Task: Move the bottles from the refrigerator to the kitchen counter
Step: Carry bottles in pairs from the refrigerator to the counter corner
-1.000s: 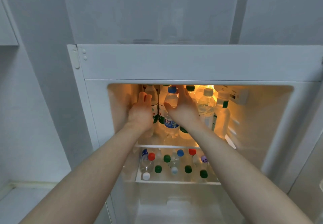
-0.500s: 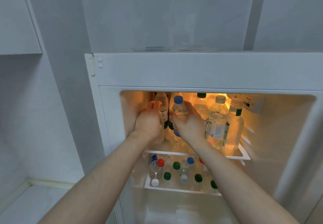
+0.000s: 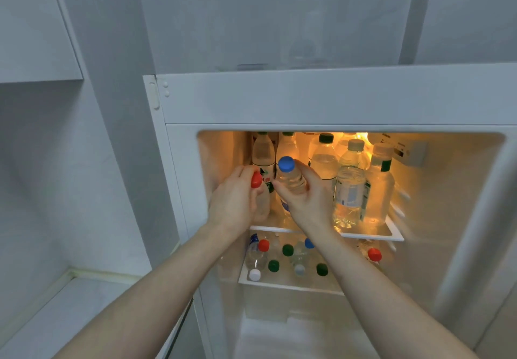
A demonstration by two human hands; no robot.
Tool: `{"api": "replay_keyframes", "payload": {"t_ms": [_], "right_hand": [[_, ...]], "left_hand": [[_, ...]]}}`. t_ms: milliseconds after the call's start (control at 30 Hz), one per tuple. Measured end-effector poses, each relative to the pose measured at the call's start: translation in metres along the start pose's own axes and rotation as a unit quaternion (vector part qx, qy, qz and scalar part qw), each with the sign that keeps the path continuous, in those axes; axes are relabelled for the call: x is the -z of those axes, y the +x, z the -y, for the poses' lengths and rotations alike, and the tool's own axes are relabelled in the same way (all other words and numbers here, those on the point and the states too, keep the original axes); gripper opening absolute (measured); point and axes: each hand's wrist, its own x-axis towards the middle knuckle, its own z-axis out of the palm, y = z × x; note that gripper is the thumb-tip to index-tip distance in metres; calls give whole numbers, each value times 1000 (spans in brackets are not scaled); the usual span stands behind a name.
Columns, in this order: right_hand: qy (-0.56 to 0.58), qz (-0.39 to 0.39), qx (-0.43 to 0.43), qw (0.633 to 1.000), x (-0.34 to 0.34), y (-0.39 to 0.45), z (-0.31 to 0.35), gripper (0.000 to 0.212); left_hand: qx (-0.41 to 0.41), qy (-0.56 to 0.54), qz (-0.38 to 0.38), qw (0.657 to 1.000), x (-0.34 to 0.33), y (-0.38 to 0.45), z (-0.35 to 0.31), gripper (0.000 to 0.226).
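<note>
Both hands grip bottles above the upper shelf (image 3: pixel 363 237) — left hand (image 3: pixel 232 204) the red-capped bottle (image 3: pixel 258 190), right hand (image 3: pixel 305 204) the blue-capped bottle (image 3: pixel 289 176) — both leaning toward the person, seemingly lifted, counter (image 3: pixel 70 311) lower-left.

No text can be read for sure. White-capped bottle (image 3: pixel 263 157), just behind the red-capped bottle (image 3: pixel 258 190), has a white label w/ green triangle mark & red characters, too blurred to read. Labelled bottle (image 3: pixel 349 187), right of it: fine print, illegible.
</note>
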Motion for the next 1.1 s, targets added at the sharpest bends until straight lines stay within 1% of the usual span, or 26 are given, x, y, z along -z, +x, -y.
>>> {"api": "replay_keyframes", "payload": {"t_ms": [67, 133, 267, 367, 400, 467, 567, 667, 700, 767, 833, 967, 1033, 1100], "right_hand": [[31, -12, -9, 999, 5, -7, 11, 34], [63, -17, -19, 998, 10, -13, 25, 32], [130, -12, -48, 990, 20, -31, 60, 38], [162, 19, -67, 984, 23, -57, 86, 50], [175, 29, -72, 982, 25, -68, 94, 51], [189, 68, -80, 976, 25, -92, 110, 48], [190, 147, -69, 968, 17, -132, 135, 38], [199, 217, -53, 954, 4, -180, 171, 37], [206, 240, -58, 947, 0, -194, 181, 36], [234, 302, -75, 921, -9, -230, 206, 34], [256, 360, -66, 895, -16, -268, 231, 33], [279, 443, -40, 851, -22, -341, 287, 26], [297, 481, -26, 824, -19, -373, 315, 28], [314, 517, -14, 796, -18, -408, 345, 36]], "left_hand": [[-6, -17, -21, 1000, 13, -16, -4, 35], [-8, -42, -45, 998, 29, -34, -12, 34], [18, -111, -83, 990, 73, -81, -19, 27], [63, -145, -87, 983, 109, -125, -12, 31], [81, -150, -84, 982, 120, -140, -10, 31], [120, -147, -74, 979, 141, -174, -3, 32], [176, -126, -63, 974, 172, -235, 7, 33], [239, -93, -63, 965, 209, -305, 15, 32], [257, -82, -67, 961, 220, -325, 16, 32], [300, -55, -77, 949, 249, -371, 15, 32], [339, -26, -89, 936, 279, -417, 10, 32], [403, 33, -118, 907, 333, -503, -9, 33], [437, 53, -137, 888, 356, -539, -21, 33], [468, 78, -162, 865, 382, -578, -37, 34]]}}
